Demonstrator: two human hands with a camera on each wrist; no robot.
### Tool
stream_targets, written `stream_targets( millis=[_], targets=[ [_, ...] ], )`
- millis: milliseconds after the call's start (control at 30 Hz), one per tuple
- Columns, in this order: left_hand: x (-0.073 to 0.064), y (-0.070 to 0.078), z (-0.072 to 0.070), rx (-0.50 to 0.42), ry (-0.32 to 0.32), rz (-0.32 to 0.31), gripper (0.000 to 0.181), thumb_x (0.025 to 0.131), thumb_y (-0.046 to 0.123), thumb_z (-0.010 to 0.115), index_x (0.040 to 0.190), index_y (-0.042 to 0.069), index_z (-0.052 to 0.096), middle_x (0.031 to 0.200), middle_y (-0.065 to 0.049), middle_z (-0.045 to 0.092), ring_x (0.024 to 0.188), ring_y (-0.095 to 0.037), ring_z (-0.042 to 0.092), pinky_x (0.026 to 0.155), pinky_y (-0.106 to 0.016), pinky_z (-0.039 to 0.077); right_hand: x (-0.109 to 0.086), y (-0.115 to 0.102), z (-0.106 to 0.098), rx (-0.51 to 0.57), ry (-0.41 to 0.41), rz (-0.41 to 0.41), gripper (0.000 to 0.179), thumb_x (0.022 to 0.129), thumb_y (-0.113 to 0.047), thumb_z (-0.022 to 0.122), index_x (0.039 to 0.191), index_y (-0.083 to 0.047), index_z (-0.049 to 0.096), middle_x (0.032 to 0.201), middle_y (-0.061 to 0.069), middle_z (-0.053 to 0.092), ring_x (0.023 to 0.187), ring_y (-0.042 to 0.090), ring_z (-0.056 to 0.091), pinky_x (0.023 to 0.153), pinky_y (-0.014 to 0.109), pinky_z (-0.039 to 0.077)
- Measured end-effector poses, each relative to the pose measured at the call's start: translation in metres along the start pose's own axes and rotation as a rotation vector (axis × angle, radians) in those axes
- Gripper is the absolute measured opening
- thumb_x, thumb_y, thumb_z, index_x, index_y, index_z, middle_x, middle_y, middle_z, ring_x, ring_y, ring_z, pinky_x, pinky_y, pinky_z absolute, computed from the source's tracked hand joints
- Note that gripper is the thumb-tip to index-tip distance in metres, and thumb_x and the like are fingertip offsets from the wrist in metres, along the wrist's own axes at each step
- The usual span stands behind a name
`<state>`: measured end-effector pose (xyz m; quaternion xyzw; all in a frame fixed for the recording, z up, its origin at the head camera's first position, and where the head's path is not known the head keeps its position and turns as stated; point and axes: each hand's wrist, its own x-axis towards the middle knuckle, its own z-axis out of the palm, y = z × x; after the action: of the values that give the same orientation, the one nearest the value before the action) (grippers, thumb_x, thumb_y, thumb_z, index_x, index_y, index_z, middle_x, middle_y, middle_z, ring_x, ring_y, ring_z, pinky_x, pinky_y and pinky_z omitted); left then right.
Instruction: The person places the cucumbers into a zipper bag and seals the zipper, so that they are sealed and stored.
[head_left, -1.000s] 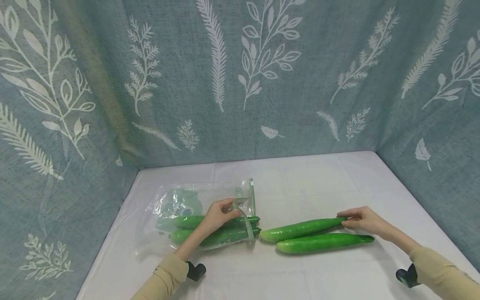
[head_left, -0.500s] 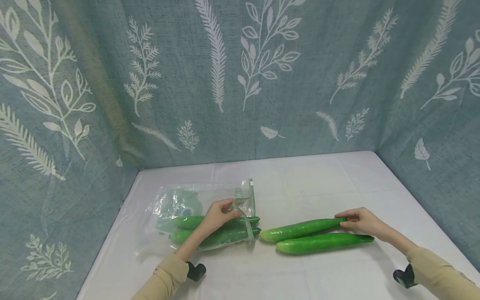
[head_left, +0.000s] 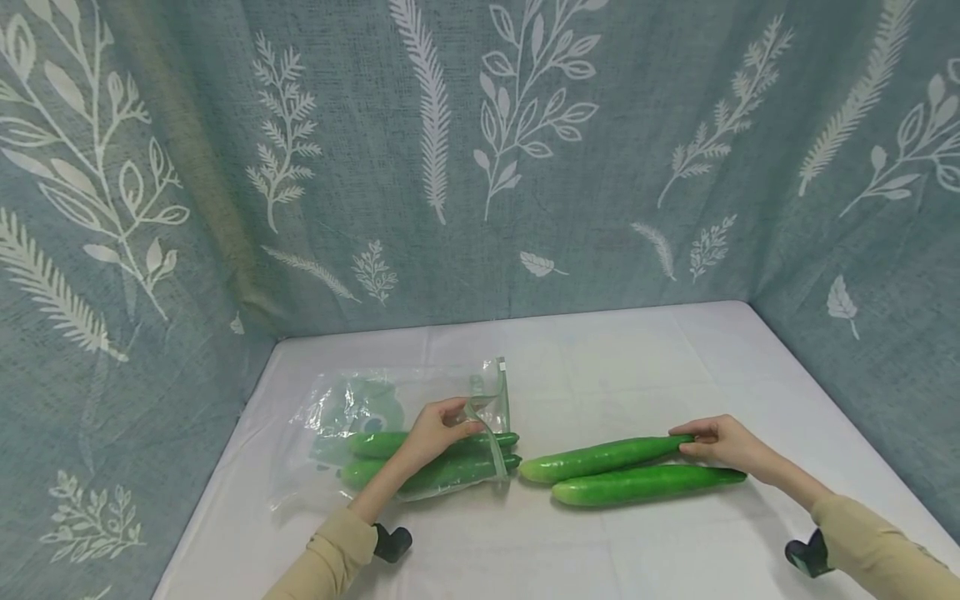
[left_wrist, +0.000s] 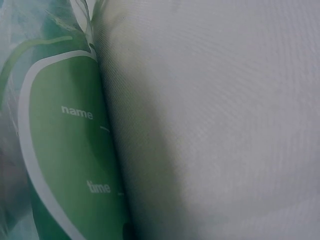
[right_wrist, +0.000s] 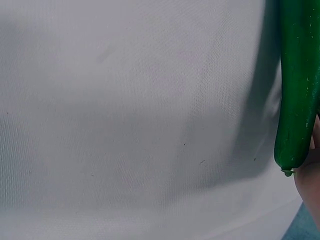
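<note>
A clear zip bag [head_left: 427,379] lies at the left of the table, its opening toward the right. My left hand [head_left: 431,433] pinches the upper layer at the bag's mouth and holds it raised. Inside rest two cucumbers [head_left: 450,475], partly hidden by that hand, their dark ends near the opening. To the right, my right hand [head_left: 723,442] holds the far cucumber [head_left: 607,458] by its dark right end; its pale end points at the bag. A nearer cucumber [head_left: 648,486] lies beside it. In the left wrist view, a green printed label [left_wrist: 75,150] reads "name" and "time".
A white cloth [head_left: 600,558] covers the table. Patterned blue-green curtains [head_left: 480,250] hang behind it and along both sides. Dark wrist mounts [head_left: 392,542] sit under both sleeves.
Over the last second my right hand shifts slightly left and settles its fingers on the far cucumber's end. My left hand, the bag and the cucumbers stay essentially in place.
</note>
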<state>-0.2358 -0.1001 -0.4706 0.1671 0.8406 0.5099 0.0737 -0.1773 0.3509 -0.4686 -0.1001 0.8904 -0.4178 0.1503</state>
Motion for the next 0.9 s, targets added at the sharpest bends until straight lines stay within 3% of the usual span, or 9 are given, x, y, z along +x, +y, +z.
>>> stream_targets(
  millis=[167,433,667,900],
  targets=[
    [0.000,0.000,0.000,-0.011,-0.002,0.002,0.046,0.084,0.024,0.072,0.124,0.005,0.061,0.128,-0.016,0.061,0.121,-0.036,0.056,0.099,-0.051,0.047,-0.001,-0.001,-0.001,0.010,-0.004,-0.001,0.042,0.090,-0.023,0.065,0.121,0.005,0.061,0.077,0.007,0.066,0.066,0.003,0.054,0.061,0.020,0.049],
    [0.001,-0.002,0.001,-0.013,-0.004,0.013,0.045,0.084,0.024,0.072,0.124,0.005,0.061,0.126,-0.015,0.062,0.120,-0.036,0.056,0.099,-0.051,0.048,-0.002,-0.005,-0.005,-0.012,0.012,0.004,0.043,0.087,-0.029,0.068,0.118,0.001,0.064,0.109,0.017,0.069,0.080,-0.006,0.058,0.070,0.018,0.052],
    [0.000,-0.001,0.000,-0.006,-0.002,0.009,0.045,0.084,0.024,0.072,0.124,0.006,0.062,0.127,-0.016,0.062,0.118,-0.035,0.058,0.097,-0.049,0.050,-0.001,-0.009,-0.009,-0.034,0.036,0.007,0.044,0.087,-0.031,0.068,0.119,-0.001,0.064,0.117,0.019,0.066,0.089,-0.006,0.060,0.075,0.017,0.053],
    [-0.001,0.000,0.000,-0.008,-0.002,0.002,0.047,0.083,0.025,0.073,0.124,0.006,0.061,0.127,-0.016,0.061,0.118,-0.036,0.058,0.097,-0.049,0.050,-0.002,-0.014,-0.012,-0.045,0.057,0.021,0.044,0.088,-0.031,0.067,0.119,0.000,0.064,0.119,0.020,0.065,0.096,0.004,0.064,0.079,0.024,0.056]
  ],
)
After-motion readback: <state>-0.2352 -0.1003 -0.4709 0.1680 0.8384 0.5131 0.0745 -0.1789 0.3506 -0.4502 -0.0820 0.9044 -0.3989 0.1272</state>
